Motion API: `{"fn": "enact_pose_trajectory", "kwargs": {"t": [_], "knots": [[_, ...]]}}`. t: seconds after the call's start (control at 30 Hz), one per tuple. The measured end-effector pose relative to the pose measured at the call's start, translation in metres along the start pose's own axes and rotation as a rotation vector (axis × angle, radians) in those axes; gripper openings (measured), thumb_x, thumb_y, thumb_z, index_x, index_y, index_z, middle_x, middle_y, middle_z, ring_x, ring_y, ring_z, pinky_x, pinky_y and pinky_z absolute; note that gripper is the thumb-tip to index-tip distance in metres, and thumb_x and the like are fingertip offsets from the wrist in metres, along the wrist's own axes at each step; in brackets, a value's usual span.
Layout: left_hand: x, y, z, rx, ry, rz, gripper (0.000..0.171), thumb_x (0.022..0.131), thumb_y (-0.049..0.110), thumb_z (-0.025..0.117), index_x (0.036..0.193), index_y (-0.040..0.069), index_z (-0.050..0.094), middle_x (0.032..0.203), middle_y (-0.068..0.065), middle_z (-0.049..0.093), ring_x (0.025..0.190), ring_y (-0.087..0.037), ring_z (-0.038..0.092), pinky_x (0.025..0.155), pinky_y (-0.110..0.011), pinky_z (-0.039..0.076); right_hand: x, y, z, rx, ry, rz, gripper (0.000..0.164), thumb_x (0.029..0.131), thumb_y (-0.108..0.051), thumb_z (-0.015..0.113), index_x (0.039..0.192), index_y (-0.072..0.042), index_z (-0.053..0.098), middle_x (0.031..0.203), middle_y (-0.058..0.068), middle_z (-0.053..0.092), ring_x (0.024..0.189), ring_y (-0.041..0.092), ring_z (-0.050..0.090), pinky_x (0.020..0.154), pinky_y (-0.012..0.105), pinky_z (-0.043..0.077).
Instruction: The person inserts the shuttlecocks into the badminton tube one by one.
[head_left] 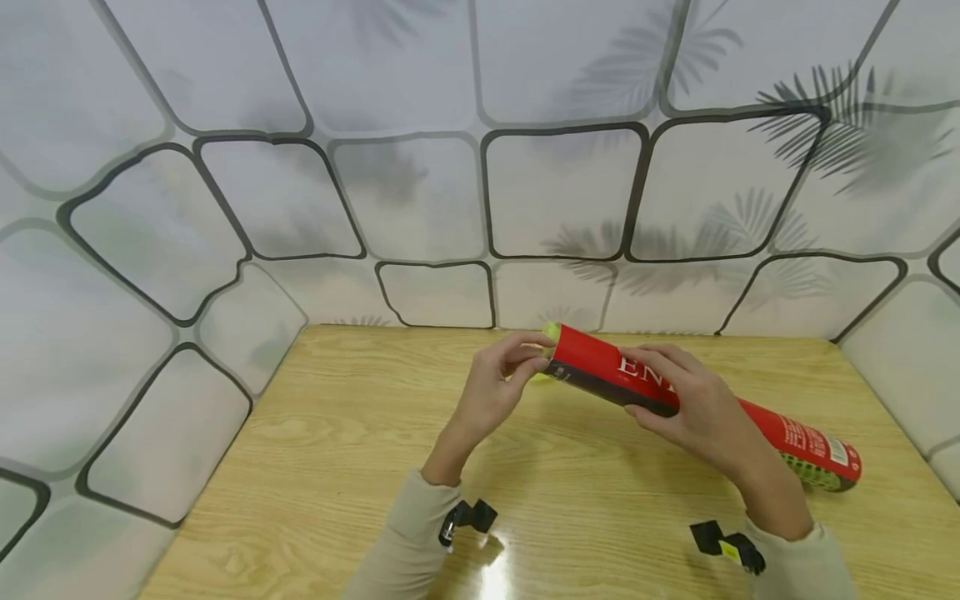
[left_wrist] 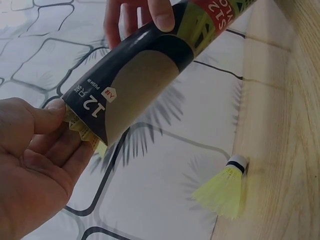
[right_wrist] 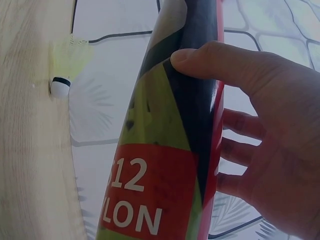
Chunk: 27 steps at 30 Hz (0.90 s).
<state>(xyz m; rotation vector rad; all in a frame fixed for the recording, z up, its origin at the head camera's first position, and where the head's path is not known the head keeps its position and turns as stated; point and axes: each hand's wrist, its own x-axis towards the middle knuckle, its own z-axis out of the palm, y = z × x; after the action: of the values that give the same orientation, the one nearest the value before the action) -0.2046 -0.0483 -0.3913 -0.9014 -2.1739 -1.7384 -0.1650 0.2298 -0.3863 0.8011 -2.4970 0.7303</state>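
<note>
My right hand (head_left: 701,404) grips a red and black shuttlecock tube (head_left: 592,360) around its middle, thumb on the near side and fingers over the far side. The tube slants across the table, its mouth end raised to the left. Yellow skirt edges of a shuttlecock (left_wrist: 82,131) poke out of that mouth. At the mouth, my left hand (head_left: 491,383) pinches the skirt between thumb and fingers; the rest of that shuttlecock is hidden inside the tube. A separate yellow shuttlecock (left_wrist: 222,189) with a white cork and black band lies on the table behind the tube.
The wooden table (head_left: 360,442) reaches back to a pale wall covering (head_left: 427,200) printed with dark outlines and palm leaves. This covering also rises at the left and right sides. Small black camera mounts sit on both wrists.
</note>
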Motion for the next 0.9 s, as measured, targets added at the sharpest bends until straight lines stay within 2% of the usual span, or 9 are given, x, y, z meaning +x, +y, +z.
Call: {"fn": "enact_pose_trajectory", "kwargs": {"t": [0.17, 0.3, 0.43, 0.53, 0.63, 0.7, 0.77, 0.83, 0.9], "knots": [[-0.0003, -0.0020, 0.0006, -0.006, -0.019, 0.016, 0.022, 0.100, -0.004, 0.062, 0.121, 0.001, 0.065, 0.106, -0.018, 0.076, 0.101, -0.024, 0.074, 0.084, -0.026, 0.057, 0.0006, 0.0008, 0.0008, -0.008, -0.001, -0.005, 0.077, 0.071, -0.008, 0.094, 0.140, -0.012, 0.060, 0.128, 0.009, 0.061, 0.104, 0.029, 0.065, 0.077, 0.051, 0.061], [0.0002, -0.0035, 0.0016, -0.017, -0.038, 0.030, 0.022, 0.101, -0.004, 0.060, 0.122, 0.001, 0.062, 0.105, -0.019, 0.076, 0.089, -0.019, 0.071, 0.068, -0.022, 0.048, 0.0009, 0.0005, 0.0010, -0.014, -0.005, -0.003, 0.077, 0.071, -0.007, 0.094, 0.140, -0.011, 0.060, 0.128, 0.009, 0.061, 0.105, 0.030, 0.065, 0.077, 0.052, 0.061], [0.0000, -0.0042, 0.0014, -0.038, -0.068, 0.034, 0.022, 0.102, -0.003, 0.058, 0.124, 0.002, 0.059, 0.105, -0.019, 0.076, 0.058, -0.009, 0.048, 0.055, -0.022, 0.035, 0.0008, -0.0003, 0.0007, -0.020, -0.008, -0.002, 0.077, 0.070, -0.007, 0.094, 0.139, -0.011, 0.060, 0.127, 0.009, 0.061, 0.105, 0.030, 0.065, 0.077, 0.053, 0.061], [0.0002, -0.0046, 0.0005, -0.062, -0.094, 0.034, 0.022, 0.103, -0.003, 0.057, 0.125, 0.002, 0.057, 0.104, -0.020, 0.075, 0.049, -0.007, 0.029, 0.050, -0.022, 0.030, 0.0009, -0.0006, 0.0006, -0.028, -0.003, -0.010, 0.077, 0.070, -0.008, 0.095, 0.139, -0.011, 0.061, 0.127, 0.010, 0.061, 0.104, 0.029, 0.065, 0.077, 0.052, 0.061], [0.0006, -0.0051, -0.0001, -0.079, -0.120, 0.044, 0.022, 0.104, -0.003, 0.055, 0.125, 0.002, 0.054, 0.094, -0.019, 0.074, 0.046, -0.007, 0.026, 0.047, -0.022, 0.028, 0.0008, -0.0004, 0.0010, -0.033, 0.003, -0.017, 0.078, 0.069, -0.008, 0.095, 0.139, -0.010, 0.061, 0.127, 0.009, 0.061, 0.104, 0.029, 0.065, 0.077, 0.051, 0.061], [0.0008, -0.0050, 0.0000, -0.090, -0.140, 0.054, 0.021, 0.104, -0.004, 0.053, 0.125, 0.002, 0.053, 0.075, -0.014, 0.067, 0.046, -0.008, 0.025, 0.047, -0.022, 0.027, 0.0009, -0.0006, 0.0017, -0.032, 0.004, -0.020, 0.078, 0.069, -0.007, 0.095, 0.139, -0.010, 0.061, 0.127, 0.009, 0.061, 0.105, 0.029, 0.065, 0.077, 0.051, 0.061], [0.0009, -0.0055, 0.0004, -0.103, -0.155, 0.062, 0.020, 0.105, -0.004, 0.051, 0.125, 0.001, 0.051, 0.062, -0.006, 0.051, 0.047, -0.008, 0.024, 0.047, -0.022, 0.026, 0.0009, -0.0008, 0.0025, -0.032, 0.004, -0.021, 0.077, 0.069, -0.006, 0.095, 0.138, -0.010, 0.061, 0.127, 0.009, 0.062, 0.105, 0.029, 0.065, 0.078, 0.051, 0.061], [0.0009, -0.0056, 0.0012, -0.120, -0.173, 0.063, 0.019, 0.106, -0.004, 0.048, 0.124, 0.001, 0.050, 0.059, 0.000, 0.033, 0.047, -0.008, 0.022, 0.047, -0.022, 0.024, 0.0011, -0.0012, 0.0033, -0.031, 0.003, -0.021, 0.077, 0.069, -0.006, 0.095, 0.138, -0.009, 0.062, 0.127, 0.010, 0.062, 0.105, 0.029, 0.065, 0.078, 0.052, 0.060], [0.0006, -0.0056, 0.0019, -0.126, -0.179, 0.058, 0.019, 0.107, -0.003, 0.046, 0.125, 0.001, 0.051, 0.060, 0.004, 0.029, 0.047, -0.007, 0.022, 0.046, -0.022, 0.024, 0.0015, -0.0014, 0.0040, -0.032, 0.002, -0.020, 0.077, 0.069, -0.005, 0.094, 0.138, -0.009, 0.061, 0.127, 0.010, 0.062, 0.105, 0.029, 0.065, 0.078, 0.052, 0.060]]}}
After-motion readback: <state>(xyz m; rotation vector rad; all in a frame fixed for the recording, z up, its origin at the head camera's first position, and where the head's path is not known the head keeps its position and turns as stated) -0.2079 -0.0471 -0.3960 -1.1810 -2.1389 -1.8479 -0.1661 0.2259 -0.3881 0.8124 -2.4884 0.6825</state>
